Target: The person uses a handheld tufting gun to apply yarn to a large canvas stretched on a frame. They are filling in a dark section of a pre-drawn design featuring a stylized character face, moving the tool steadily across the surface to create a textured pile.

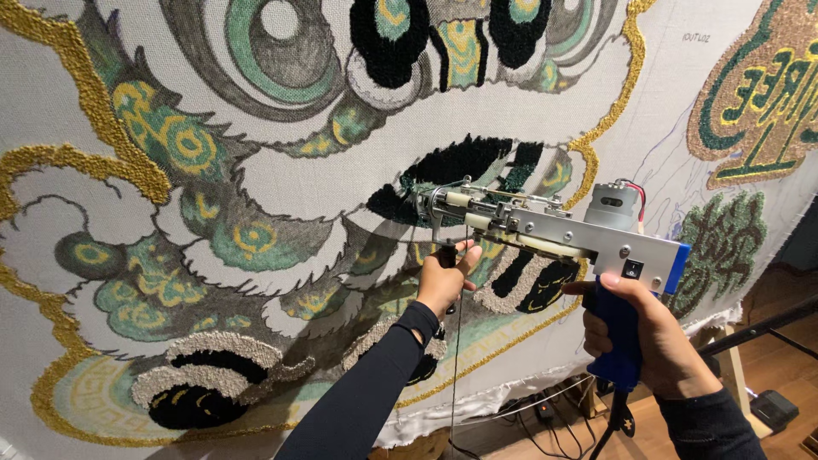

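A silver and blue tufting gun (562, 232) points left at a large stretched cloth (281, 162) bearing a partly tufted lion-like design in black, green, gold and grey. My left hand (445, 277) grips the gun's black front handle just under the needle end. My right hand (648, 332) is wrapped around the blue rear grip, thumb near the switch. The needle tip (423, 204) rests against a black tufted patch. A thin yarn strand (456, 358) hangs down from the gun.
A second tufted green and gold piece (758, 94) sits at the upper right of the cloth. Cables and a power strip (545, 413) lie on the wooden floor below. A dark stand bar (767, 324) slants at the right edge.
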